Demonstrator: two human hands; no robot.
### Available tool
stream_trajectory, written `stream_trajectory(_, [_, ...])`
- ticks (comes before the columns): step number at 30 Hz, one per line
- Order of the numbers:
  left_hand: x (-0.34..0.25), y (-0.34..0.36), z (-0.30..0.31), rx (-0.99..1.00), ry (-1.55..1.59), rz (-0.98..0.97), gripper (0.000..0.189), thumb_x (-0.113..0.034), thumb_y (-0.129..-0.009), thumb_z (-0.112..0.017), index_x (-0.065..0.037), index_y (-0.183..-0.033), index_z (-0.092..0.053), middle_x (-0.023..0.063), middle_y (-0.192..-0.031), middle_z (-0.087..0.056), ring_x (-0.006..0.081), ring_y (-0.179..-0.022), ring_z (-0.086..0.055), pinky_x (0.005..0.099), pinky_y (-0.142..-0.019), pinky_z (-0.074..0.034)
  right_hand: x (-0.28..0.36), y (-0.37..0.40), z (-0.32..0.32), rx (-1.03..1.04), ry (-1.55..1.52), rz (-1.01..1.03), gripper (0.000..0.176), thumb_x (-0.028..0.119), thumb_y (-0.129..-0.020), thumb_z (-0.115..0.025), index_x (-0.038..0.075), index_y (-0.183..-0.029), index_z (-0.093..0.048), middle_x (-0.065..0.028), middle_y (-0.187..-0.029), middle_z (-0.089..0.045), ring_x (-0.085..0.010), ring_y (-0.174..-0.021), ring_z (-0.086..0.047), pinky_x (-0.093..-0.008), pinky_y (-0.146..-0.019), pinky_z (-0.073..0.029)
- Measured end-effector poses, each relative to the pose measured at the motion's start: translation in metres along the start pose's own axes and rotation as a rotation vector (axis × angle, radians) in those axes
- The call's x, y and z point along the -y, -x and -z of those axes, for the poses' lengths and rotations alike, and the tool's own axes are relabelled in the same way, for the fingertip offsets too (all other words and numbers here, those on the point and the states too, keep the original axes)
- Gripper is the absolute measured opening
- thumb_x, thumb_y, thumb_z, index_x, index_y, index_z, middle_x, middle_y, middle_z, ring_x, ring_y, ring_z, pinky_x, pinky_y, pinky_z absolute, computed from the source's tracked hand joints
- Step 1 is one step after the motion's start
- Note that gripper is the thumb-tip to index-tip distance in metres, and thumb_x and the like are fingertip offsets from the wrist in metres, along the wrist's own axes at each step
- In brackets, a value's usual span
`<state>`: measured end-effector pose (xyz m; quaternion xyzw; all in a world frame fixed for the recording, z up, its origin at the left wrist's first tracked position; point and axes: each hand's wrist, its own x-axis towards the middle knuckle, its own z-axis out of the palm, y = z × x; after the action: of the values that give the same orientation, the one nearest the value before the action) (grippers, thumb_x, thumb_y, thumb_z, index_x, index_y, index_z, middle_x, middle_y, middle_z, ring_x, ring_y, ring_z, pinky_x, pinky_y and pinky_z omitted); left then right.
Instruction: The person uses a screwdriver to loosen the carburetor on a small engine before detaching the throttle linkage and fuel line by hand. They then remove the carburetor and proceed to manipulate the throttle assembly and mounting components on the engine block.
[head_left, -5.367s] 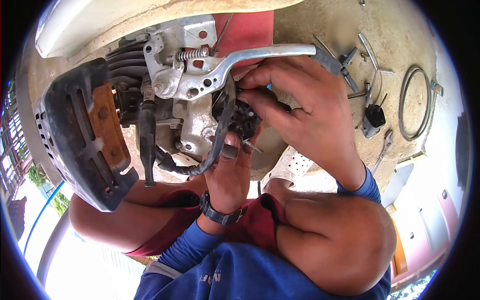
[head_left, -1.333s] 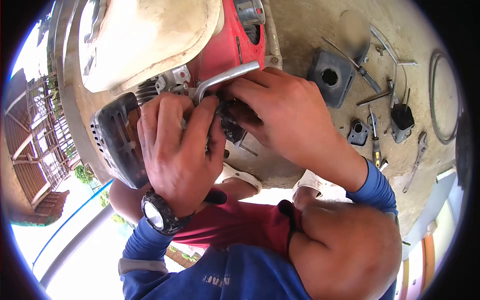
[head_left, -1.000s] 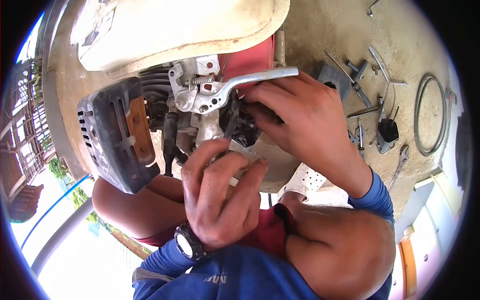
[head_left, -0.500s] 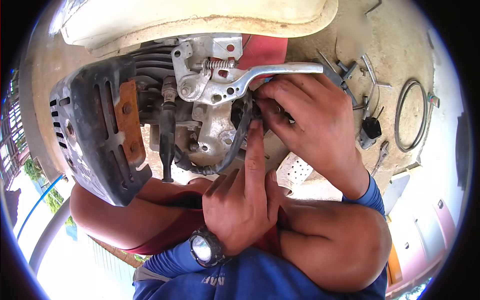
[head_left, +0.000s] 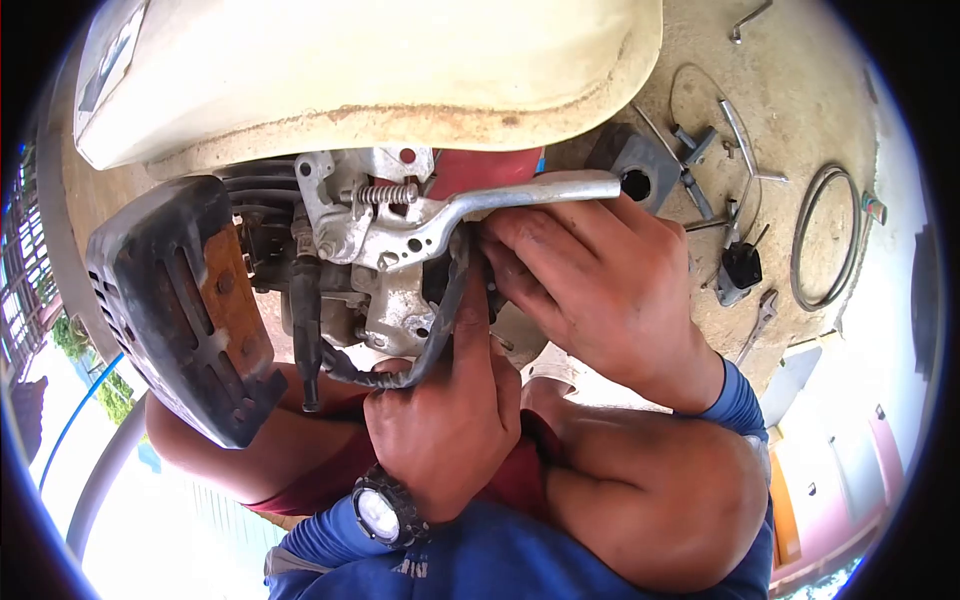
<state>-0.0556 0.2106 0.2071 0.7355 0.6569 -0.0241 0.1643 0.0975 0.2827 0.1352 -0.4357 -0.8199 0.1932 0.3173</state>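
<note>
A small engine with a metal bracket [head_left: 400,310], a spring [head_left: 385,195] and a silver lever [head_left: 540,193] fills the middle. My left hand [head_left: 440,420], with a watch [head_left: 378,515] on its wrist, stretches its index finger up beside the black cable [head_left: 430,350]; its other fingers are curled. My right hand [head_left: 610,290] is bent in under the lever, fingertips pinched together near the same cable. Whatever lies between them is hidden. A black slotted cover [head_left: 180,310] with a rusty plate [head_left: 235,300] stands at the left.
A cream tank [head_left: 400,70] overhangs the engine. On the floor at the right lie a black box [head_left: 635,165], a T-shaped tool [head_left: 695,145], a black part [head_left: 740,265], a wrench [head_left: 765,310], a hex key [head_left: 750,20] and a ring of hose [head_left: 800,240].
The engine and tank sit lower and further left in view, with more of the tank showing. Both hands have shifted left and down with the engine, still close to the cable.
</note>
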Motion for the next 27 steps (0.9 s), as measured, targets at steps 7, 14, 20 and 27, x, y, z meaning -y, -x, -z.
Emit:
stream_trajectory(7, [-0.004, 0.001, 0.001, 0.172, 0.132, 0.163, 0.068, -0.011, -0.093, -0.061, 0.003, -0.157, -0.043, 0.0341, -0.138, -0.061, 0.0486, -0.114, -0.069, 0.0516, -0.092, -0.059, -0.014, -0.003, -0.003, 0.013, -0.066, 0.071, 0.031, 0.016, -0.074, -0.075, 0.008, -0.103, -0.075, -0.0014, -0.1, -0.068, -0.0219, -0.089, -0.07, -0.0316, -0.06, -0.06])
stream_trajectory(14, [-0.004, 0.007, -0.011, -0.017, 0.122, 0.103, 0.063, -0.009, -0.087, -0.064, 0.003, -0.148, -0.056, 0.0232, -0.122, -0.074, 0.0389, -0.106, -0.075, 0.0515, -0.096, -0.056, -0.014, -0.007, 0.005, 0.085, -0.101, 0.062, 0.038, 0.019, -0.07, -0.072, 0.009, -0.106, -0.075, -0.0029, -0.104, -0.068, -0.0254, -0.093, -0.07, -0.032, -0.064, -0.061])
stream_trajectory(20, [-0.007, 0.005, -0.01, -0.016, 0.173, 0.131, 0.058, -0.008, -0.088, -0.065, 0.004, -0.144, -0.058, 0.0215, -0.114, -0.076, 0.0362, -0.1, -0.077, 0.0492, -0.093, -0.056, -0.014, -0.007, 0.01, 0.107, -0.104, 0.049, 0.036, 0.02, -0.072, -0.073, 0.009, -0.106, -0.075, -0.0025, -0.105, -0.068, -0.0244, -0.096, -0.07, -0.0305, -0.064, -0.06])
stream_trajectory(27, [-0.008, 0.0, -0.009, -0.063, 0.099, 0.119, 0.058, -0.007, -0.088, -0.065, 0.0, -0.145, -0.059, 0.0156, -0.107, -0.078, 0.0343, -0.086, -0.076, 0.0468, -0.085, -0.057, -0.015, -0.006, 0.004, 0.067, -0.061, 0.106, 0.031, 0.018, -0.076, -0.076, 0.011, -0.106, -0.076, -0.003, -0.106, -0.066, -0.0247, -0.096, -0.07, -0.0325, -0.065, -0.06])
